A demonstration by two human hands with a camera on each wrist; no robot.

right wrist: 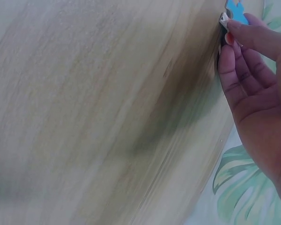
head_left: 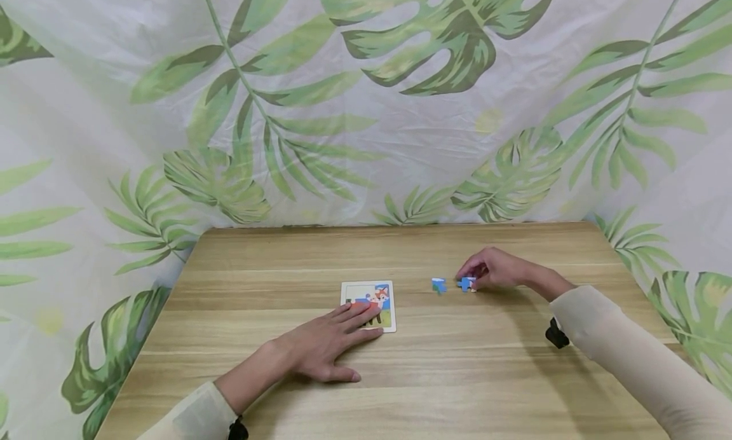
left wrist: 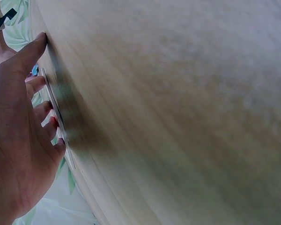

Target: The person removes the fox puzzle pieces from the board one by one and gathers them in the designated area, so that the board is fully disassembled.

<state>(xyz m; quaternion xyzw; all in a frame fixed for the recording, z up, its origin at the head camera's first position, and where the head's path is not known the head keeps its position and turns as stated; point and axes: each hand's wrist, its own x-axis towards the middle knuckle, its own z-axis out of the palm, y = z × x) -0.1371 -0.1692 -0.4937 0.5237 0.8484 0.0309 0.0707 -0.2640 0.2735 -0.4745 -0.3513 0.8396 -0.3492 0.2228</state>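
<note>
Blues, greens and wood grain

We record the puzzle board as white-edged, its fox picture orange, white, blue and yellow-green. The left piece reads blue, green and white; the right piece, mainly blue. Tabletop: light brown, streaky grain. Backdrop: off-white, green leaf print. Sleeves: cream.

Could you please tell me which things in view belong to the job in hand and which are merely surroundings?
Job: puzzle board, under the left hand; blue piece, pinched by the right hand; loose piece, between board and right hand.

Surroundings: wooden table; leaf-print cloth.
</note>
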